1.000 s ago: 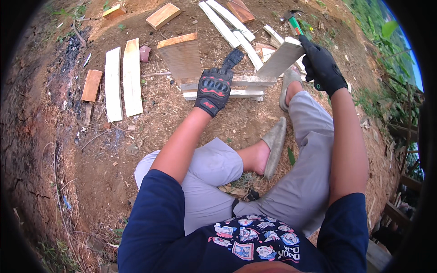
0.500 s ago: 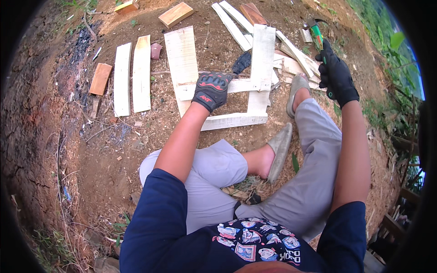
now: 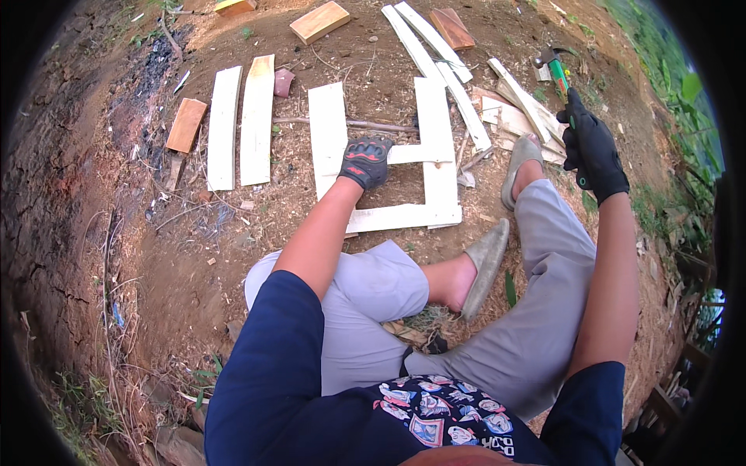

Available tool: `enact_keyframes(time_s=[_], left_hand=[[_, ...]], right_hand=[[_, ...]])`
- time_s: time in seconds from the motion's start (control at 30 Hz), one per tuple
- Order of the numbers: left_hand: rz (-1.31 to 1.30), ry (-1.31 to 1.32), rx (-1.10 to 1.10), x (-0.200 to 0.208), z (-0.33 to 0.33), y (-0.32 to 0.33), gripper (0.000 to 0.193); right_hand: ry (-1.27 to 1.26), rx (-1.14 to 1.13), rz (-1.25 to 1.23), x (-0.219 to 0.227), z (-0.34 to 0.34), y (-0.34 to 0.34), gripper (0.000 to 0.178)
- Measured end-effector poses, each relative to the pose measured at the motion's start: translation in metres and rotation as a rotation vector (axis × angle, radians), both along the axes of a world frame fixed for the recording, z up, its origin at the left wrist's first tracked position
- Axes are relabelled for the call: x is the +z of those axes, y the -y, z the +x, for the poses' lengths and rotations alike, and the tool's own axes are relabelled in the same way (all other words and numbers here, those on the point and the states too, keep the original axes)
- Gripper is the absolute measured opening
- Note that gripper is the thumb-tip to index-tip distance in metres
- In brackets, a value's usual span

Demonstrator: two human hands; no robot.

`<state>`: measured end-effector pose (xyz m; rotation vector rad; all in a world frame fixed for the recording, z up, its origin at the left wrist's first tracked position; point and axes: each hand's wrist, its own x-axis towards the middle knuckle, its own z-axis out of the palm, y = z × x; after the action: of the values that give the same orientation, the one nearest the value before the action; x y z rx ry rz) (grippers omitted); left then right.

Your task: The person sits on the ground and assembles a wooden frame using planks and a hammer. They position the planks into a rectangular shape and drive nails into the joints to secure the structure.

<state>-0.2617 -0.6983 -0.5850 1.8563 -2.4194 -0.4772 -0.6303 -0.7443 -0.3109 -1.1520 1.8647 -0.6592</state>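
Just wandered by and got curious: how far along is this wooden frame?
Four pale slats already lie in a rectangle, the frame. The left hand presses on its upper crosspiece; the right hand holds a green-handled hammer raised. Whether any corner is nailed cannot be seen. Two loose planks lie unused beside it.

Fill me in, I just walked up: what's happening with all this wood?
A person sits on bare dirt, piecing pale planks into a square frame. The gloved left hand presses on the frame's upper crosspiece, holding it down. The gloved right hand holds a green-handled hammer raised off to the side, not touching the wood. Two loose planks lie left of the frame, with a pile of slats and wood blocks beyond it.
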Motion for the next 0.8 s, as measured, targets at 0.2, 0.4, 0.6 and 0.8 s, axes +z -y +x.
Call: enact_keyframes(time_s=[0.2,0.4,0.6,0.8], left_hand=[[0.056,0.084,0.054,-0.007,0.007,0.004,0.053],[0.015,0.068,0.053,-0.023,0.011,0.003,0.055],[0.142,0.086,0.079,-0.006,0.006,0.004,0.053],[0.269,-0.394,0.309,0.102,-0.009,-0.013,0.081]], right_hand=[[0.007,0.016,-0.035,-0.003,-0.014,-0.005,0.073],[-0.029,-0.015,-0.003,-0.003,-0.016,-0.004,0.072],[-0.030,0.046,0.024,-0.009,-0.022,-0.001,0.075],[-0.035,0.280,0.307,-0.038,0.038,-0.023,0.036]])
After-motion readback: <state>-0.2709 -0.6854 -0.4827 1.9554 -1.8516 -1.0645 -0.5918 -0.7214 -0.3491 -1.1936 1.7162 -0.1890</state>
